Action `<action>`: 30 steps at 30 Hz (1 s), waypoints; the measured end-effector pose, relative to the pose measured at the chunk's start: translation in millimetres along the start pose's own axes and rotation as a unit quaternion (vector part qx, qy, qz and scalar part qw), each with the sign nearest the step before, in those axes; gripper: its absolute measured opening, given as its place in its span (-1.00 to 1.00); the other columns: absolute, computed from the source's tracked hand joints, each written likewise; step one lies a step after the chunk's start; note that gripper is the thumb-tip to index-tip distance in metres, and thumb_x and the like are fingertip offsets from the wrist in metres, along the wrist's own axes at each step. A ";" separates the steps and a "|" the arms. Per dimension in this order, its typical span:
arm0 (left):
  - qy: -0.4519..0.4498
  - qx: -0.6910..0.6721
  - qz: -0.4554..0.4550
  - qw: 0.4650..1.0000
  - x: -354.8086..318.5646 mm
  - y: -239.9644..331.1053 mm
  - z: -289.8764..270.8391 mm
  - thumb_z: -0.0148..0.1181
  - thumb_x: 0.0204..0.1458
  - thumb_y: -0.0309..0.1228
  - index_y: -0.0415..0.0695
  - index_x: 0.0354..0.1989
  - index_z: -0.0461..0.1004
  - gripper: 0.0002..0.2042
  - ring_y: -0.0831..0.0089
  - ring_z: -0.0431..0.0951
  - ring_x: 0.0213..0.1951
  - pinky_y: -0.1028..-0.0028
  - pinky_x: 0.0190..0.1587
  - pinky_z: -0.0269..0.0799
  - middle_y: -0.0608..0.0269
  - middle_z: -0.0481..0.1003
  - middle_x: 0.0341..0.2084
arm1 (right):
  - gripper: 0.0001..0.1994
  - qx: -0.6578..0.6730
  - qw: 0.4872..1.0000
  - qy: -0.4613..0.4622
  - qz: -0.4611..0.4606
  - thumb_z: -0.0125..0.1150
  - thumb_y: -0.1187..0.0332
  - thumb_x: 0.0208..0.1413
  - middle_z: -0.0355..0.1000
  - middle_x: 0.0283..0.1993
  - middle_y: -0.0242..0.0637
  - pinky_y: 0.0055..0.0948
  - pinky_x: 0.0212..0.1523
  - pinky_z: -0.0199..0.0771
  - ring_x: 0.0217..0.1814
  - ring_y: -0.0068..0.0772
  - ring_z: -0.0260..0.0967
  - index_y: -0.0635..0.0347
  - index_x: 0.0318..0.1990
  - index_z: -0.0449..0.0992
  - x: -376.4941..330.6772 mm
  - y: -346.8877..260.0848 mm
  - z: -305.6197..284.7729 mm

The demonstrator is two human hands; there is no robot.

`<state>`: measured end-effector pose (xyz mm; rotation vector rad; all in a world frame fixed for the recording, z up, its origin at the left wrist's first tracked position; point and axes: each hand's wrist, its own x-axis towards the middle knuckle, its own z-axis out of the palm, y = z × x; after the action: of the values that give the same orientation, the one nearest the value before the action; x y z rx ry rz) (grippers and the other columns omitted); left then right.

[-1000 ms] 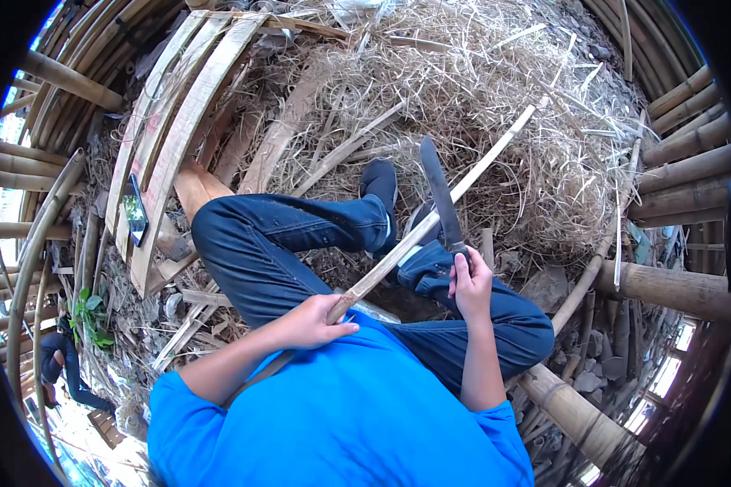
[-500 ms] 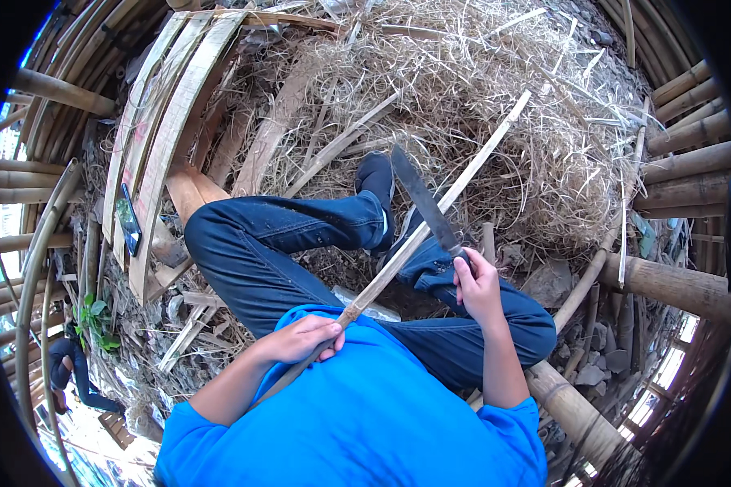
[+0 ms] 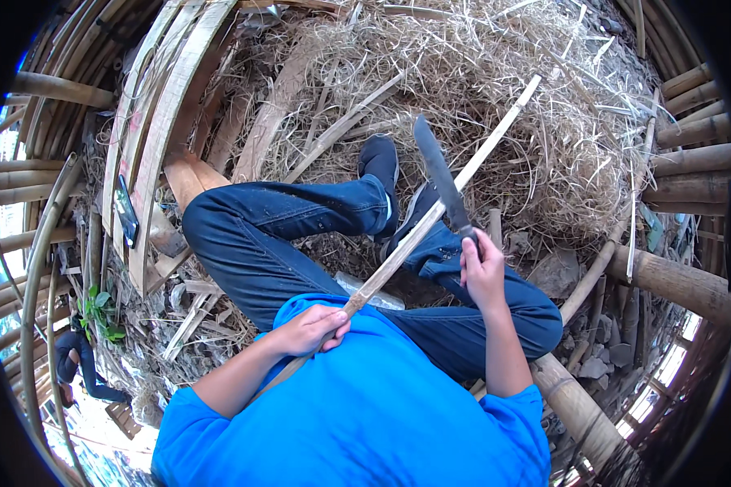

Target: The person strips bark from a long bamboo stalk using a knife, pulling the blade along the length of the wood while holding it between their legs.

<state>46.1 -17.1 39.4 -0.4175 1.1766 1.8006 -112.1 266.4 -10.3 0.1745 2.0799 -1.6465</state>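
Note:
Across my lap runs a long pale bamboo strip [image 3: 400, 251], slanting from my belly up to the far right. My left hand [image 3: 317, 329] is wrapped round its lower part, close against my shirt. In my right hand [image 3: 483, 268] I grip the handle of a machete [image 3: 441, 174] with a long dark blade. The blade points up and slightly left, and it crosses the strip a little above my knee. Whether the edge touches the wood, I cannot tell. The strip's lower end disappears beneath my left forearm.
A heap of dry bamboo shavings [image 3: 536, 162] covers the ground ahead. At the left, long planks [image 3: 166, 122] bear a phone [image 3: 127, 211]. Thick bamboo poles [image 3: 674, 284] lie at the right. Another person [image 3: 81, 365] is at the far left.
The machete and my right hand have shifted slightly right, with the blade turned a little more upright. My left hand keeps its grip, and the strip has moved slightly.

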 end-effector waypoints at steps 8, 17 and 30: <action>0.005 -0.004 0.007 1.000 -2.2 -4.7 6.6 -0.24 0.31 -0.11 -0.08 -0.48 0.29 -0.61 0.68 0.24 -0.62 0.63 -0.55 0.14 0.41 0.31 -0.68 | -0.74 0.023 1.000 -0.008 0.011 0.03 0.31 0.27 0.27 -0.58 -0.48 -0.69 -0.77 0.12 -0.75 -0.77 0.14 0.32 -0.03 0.43 -5.7 -0.6 3.6; 0.008 0.014 -0.011 1.000 -6.6 -5.0 5.0 -0.23 0.31 -0.12 -0.09 -0.49 0.30 -0.61 0.69 0.26 -0.63 0.63 -0.56 0.15 0.43 0.31 -0.71 | -0.73 0.048 0.998 -0.025 0.033 0.03 0.31 0.27 0.28 -0.59 -0.48 -0.67 -0.79 0.11 -0.76 -0.76 0.15 0.33 -0.02 0.43 0.0 1.6 -2.5; 0.003 0.000 -0.002 1.000 -4.8 -10.8 4.0 -0.24 0.30 -0.10 -0.10 -0.49 0.29 -0.60 0.69 0.24 -0.64 0.65 -0.56 0.13 0.41 0.33 -0.68 | -0.74 0.019 0.999 -0.026 0.043 0.02 0.31 0.27 0.27 -0.60 -0.48 -0.68 -0.77 0.13 -0.76 -0.77 0.14 0.32 -0.03 0.43 -11.8 4.4 -1.0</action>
<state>58.3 -14.8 38.7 -0.4257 1.1802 1.7976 -100.3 270.8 -8.8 0.2283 1.9755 -1.6224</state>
